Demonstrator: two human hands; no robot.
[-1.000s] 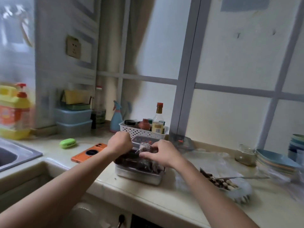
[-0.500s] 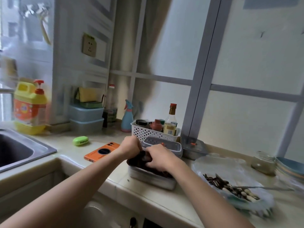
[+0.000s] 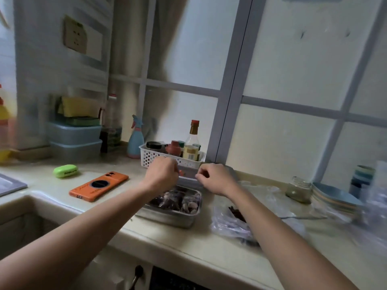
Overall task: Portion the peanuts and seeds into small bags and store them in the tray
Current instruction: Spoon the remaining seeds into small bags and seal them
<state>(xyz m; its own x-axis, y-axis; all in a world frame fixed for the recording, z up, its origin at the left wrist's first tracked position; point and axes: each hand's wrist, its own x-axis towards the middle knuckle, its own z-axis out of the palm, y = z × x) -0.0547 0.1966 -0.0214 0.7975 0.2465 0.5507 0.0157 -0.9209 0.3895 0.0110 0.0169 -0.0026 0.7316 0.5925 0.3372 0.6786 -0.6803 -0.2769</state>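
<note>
Both bare forearms reach forward, the left from 8 o'clock, the right from 5 o'clock. The left hand [image 3: 162,174] and right hand [image 3: 216,178] sit knuckles-up, near each other, fingers curled. Whether they grip anything is hidden.

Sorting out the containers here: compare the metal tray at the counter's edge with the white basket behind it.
The metal tray is shiny with solid walls; the white basket has holed walls. The metal tray holds small filled bags lying down; the white basket holds upright bottles. The metal tray sits near the front edge of the counter; the white basket stands further back. Both are rectangular and open-topped.
</note>
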